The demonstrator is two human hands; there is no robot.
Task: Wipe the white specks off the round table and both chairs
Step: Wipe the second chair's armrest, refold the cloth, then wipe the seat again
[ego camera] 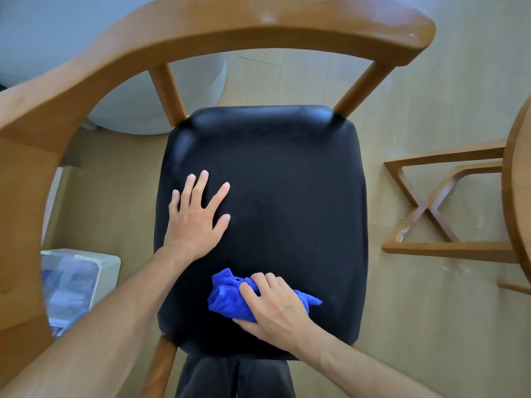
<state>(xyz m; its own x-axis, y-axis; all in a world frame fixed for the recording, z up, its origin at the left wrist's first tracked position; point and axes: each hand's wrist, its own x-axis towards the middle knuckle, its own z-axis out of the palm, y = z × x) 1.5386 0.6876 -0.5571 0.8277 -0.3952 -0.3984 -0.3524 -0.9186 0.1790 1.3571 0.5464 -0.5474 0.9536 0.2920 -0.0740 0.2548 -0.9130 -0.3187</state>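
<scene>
Gripping bunched blue cloth (pixel 230 300) in right hand (pixel 275 308) at near edge of black chair seat (pixel 287 196); left hand (pixel 195 216) pressing flat, fingers spread, on seat's left side.

The black chair seat (pixel 287 182) bears a bunched blue cloth (pixel 227 300) and a flat hand (pixel 195 216)

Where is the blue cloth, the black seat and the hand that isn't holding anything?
blue cloth (pixel 227 300), head view, on its bunched left part.
black seat (pixel 287 182), head view, on the bare middle of the cushion.
left hand (pixel 194 218), head view, on the back of the hand.
</scene>
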